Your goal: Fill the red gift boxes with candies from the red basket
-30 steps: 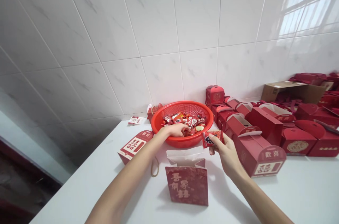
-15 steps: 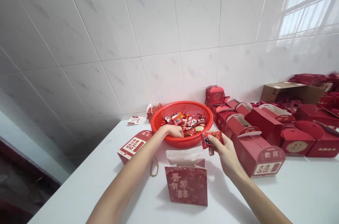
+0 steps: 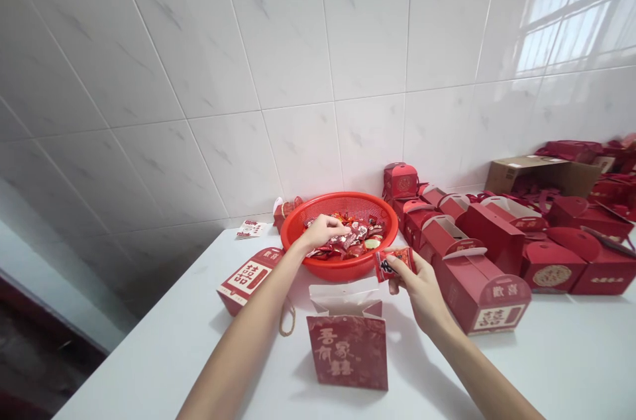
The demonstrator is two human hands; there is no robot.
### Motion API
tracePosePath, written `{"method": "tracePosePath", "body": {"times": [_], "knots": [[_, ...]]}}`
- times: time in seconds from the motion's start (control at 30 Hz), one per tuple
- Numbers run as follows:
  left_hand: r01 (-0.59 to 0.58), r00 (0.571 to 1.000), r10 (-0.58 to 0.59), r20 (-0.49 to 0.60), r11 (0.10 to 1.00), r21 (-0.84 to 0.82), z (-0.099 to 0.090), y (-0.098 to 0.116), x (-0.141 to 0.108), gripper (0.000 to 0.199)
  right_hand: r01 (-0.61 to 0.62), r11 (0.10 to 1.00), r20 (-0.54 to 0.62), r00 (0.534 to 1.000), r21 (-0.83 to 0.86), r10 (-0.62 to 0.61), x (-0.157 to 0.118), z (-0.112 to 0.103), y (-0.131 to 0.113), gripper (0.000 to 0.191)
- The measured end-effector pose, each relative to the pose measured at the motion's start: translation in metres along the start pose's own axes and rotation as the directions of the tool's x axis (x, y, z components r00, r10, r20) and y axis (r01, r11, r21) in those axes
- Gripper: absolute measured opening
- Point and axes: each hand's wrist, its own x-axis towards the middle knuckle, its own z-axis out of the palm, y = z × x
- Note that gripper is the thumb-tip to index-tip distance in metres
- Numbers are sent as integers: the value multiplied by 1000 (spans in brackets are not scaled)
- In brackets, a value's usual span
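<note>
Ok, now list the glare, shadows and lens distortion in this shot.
Head view: window glare washes over the glossy white wall tiles at upper right; soft shadows fall beside the upright dark-red paper bag; the lower left corner is dark; tile lines splay outward, suggesting wide-angle stretch.

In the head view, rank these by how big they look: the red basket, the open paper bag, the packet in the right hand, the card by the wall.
1. Red basket and open paper bag: too close to rank
2. Packet in the right hand
3. Card
</note>
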Motion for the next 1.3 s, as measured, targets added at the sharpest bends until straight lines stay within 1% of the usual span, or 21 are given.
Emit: {"method": "tracePosePath", "body": {"times": [0.17, 0.27, 0.33, 0.4, 0.47, 0.57, 0.63, 0.77, 0.83, 1.0, 1.13, 1.2, 1.3], "knots": [[-27, 993, 27, -113, 1000, 2, 3, -1, -2, 49, -22, 1000, 6, 1000, 13, 22, 0, 1, 1, 41], [-10, 976, 17, -218, 999, 37, 0, -8, 0, 44, -25, 1000, 12, 1000, 7, 25, 0, 1, 2, 41], [19, 952, 3, -305, 998, 67, -6, -15, 0, 40, -20, 1000, 15, 1000, -3, 20, -1, 1, 1, 41], [57, 931, -19, -366, 994, 94, -13, -21, 0, 38, -19, 1000, 14, 1000, -7, 19, -1, 1, 0, 42], [100, 919, -45, -392, 987, 122, -21, -26, -1, 35, -21, 1000, 10, 1000, -4, 21, -1, 1, 0, 42], [154, 912, -71, -404, 972, 178, -31, -30, -4, 30, -22, 1000, 8, 1000, -5, 22, 0, 0, 0, 43], [176, 917, -81, -390, 960, 216, -36, -31, -5, 28, -18, 1000, 9, 1000, -14, 18, 1, 0, 1, 44], [215, 946, -129, -298, 937, 276, -43, -34, -2, 20, -16, 1000, 11, 1000, -26, 17, 1, 0, 1, 44], [245, 951, -163, -264, 917, 315, -46, -38, 3, 16, -18, 999, 14, 1000, -29, 18, 0, 1, 1, 42], [291, 956, -247, -156, 853, 432, -46, -47, 16, 17, -20, 999, 20, 1000, -45, 21, -1, 1, 1, 41], [264, 961, -268, -61, 835, 482, -39, -47, 20, 29, -20, 998, 22, 1000, -53, 21, -2, 1, 1, 42], [247, 964, -262, -39, 837, 488, -35, -45, 21, 40, -22, 998, 23, 999, -57, 23, -3, 2, 1, 42], [229, 969, -245, -32, 845, 482, -30, -42, 21, 54, -13, 998, 29, 999, -66, 15, -5, 5, 0, 42]]}}
